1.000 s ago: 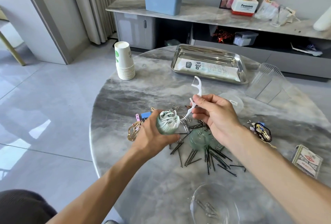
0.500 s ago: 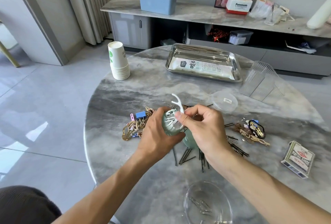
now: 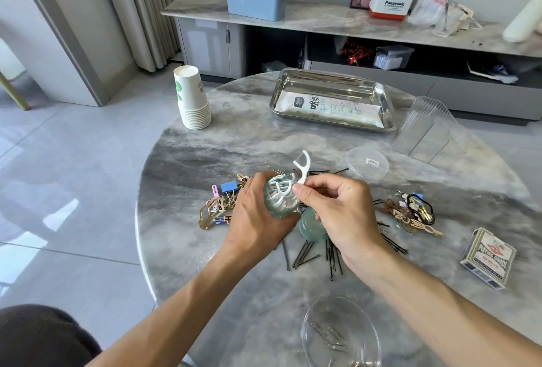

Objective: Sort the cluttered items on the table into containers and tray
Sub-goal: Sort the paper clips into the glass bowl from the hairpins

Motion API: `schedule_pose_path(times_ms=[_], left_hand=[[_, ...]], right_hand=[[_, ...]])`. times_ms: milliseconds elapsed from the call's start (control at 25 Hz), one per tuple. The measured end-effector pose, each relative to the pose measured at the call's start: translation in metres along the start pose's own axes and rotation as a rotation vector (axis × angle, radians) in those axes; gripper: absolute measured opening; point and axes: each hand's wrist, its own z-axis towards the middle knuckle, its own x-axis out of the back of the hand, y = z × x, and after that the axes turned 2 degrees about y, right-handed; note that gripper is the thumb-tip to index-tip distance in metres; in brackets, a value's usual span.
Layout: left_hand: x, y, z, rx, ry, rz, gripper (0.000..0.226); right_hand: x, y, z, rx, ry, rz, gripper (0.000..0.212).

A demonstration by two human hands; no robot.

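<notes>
Both forearms are bare up to the frame edge, with no sleeves, and the left hand and right hand wear no gloves, rings or watch.

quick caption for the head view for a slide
Right hand slots a floss pick into the green jar held by the left hand.

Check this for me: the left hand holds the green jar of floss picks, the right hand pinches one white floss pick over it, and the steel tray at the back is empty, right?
Not quite. The head view shows the steel tray holds a flat white packet, so it is not empty. The rest stands: the left hand holds the green jar of floss picks, and the right hand pinches one white floss pick over it.
</notes>
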Motion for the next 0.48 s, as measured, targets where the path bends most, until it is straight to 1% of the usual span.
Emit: schedule_pose_path(times_ms=[80,200,280,400,480], left_hand=[[0.0006,0.0014,-0.0008,0.004,0.006,-0.003,0.058],[0.0027,0.0023,-0.0015,0.001,0.017,-0.016,0.057],[0.0036,0.0021,-0.0014,-0.006,0.018,-0.01,0.057],[0.0022,0.0006,-0.0009,-0.02,0.011,0.003,0.058],[0.0006,-0.001,-0.0005,-0.049,0.007,0.026,0.06]], right_hand=[[-0.0023,0.0021,-0.0017,0.003,-0.001,-0.028,0.014],[-0.0033,0.0024,-0.0035,0.014,-0.032,-0.142,0.01],[-0.003,0.0024,-0.0049,0.02,-0.038,-0.149,0.011],[-0.0025,0.0027,-0.004,0.03,-0.016,-0.133,0.01],[0.0009,0.0051,0.0022,0.055,0.034,-0.149,0.012]])
